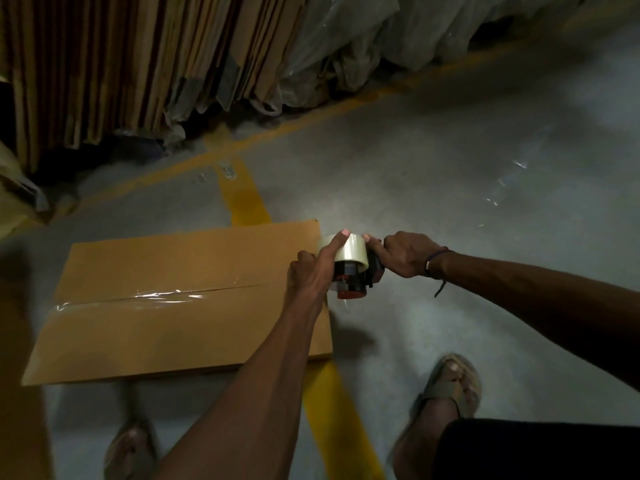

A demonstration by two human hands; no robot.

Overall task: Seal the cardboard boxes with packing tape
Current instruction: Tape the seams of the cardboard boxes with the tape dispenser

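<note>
Grey warehouse floor (pixel 433 161), yellow lines: one box seam taped, dispenser at the box's right edge.

Nearest the camera, two sandalled feet stand on the floor, a yellow floor line (pixel 332 403) running between them and under the cardboard box (pixel 166 327), which lies low and flat just ahead. Clear packing tape (pixel 145 297) already shines along its centre seam from the left edge toward the right, so this seam looks nearly or wholly done; whether the strip is cut I cannot tell. Just past the box's right edge, both forearms reach forward to the tape dispenser (pixel 353 275): the left hand (pixel 315 271) has its grip wrapped on the roll side, thumb laid over the roll, while the right hand (pixel 407 254) has its grip curled round the handle. Farther off, flattened cartons (pixel 104 64) stand on edge, seemingly unsealed work left, beside plastic-wrapped bundles (pixel 346 46).
</note>
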